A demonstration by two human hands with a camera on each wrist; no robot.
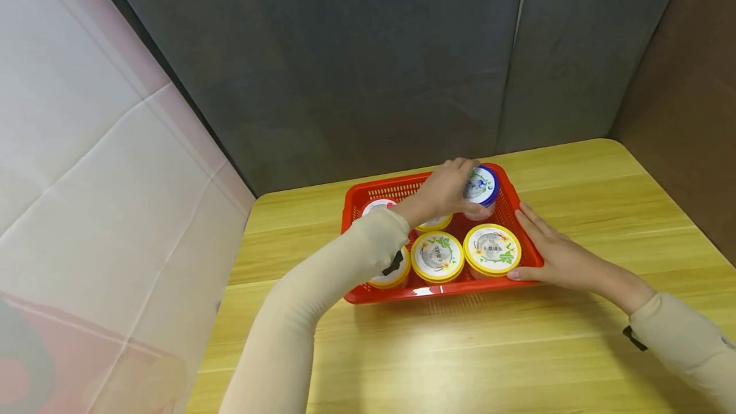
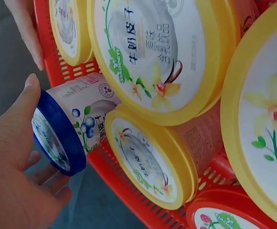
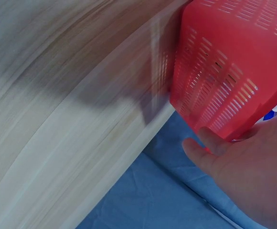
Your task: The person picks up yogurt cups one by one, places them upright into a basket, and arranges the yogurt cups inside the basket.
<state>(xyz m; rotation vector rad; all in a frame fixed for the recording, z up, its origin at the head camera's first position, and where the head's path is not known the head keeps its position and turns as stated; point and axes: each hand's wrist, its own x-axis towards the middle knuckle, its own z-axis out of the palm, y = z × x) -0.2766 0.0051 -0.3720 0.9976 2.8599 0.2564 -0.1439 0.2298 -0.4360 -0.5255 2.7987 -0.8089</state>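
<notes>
At the back right corner of the red basket point(image 1: 428, 289), my left hand point(image 1: 445, 190) holds a blue-lidded tub point(image 1: 481, 185) between thumb and fingers. In the left wrist view, the thumb lies on one side of the blue lid point(image 2: 57, 136) and the fingers on the other; blueberries are printed on the tub's side. My right hand point(image 1: 560, 257) rests against the basket's right end, its extended fingers along the side and its thumb at the front corner. The right wrist view shows those fingertips point(image 3: 200, 152) against the basket's slotted outer wall point(image 3: 215, 90).
Yellow-lidded tubs fill the basket's front row, including one at the front middle point(image 1: 438, 257) and one at the front right point(image 1: 492, 249). A red-lidded tub point(image 1: 379, 204) stands at the back left. The wooden table point(image 1: 581, 350) meets a dark panel point(image 1: 345, 82) behind.
</notes>
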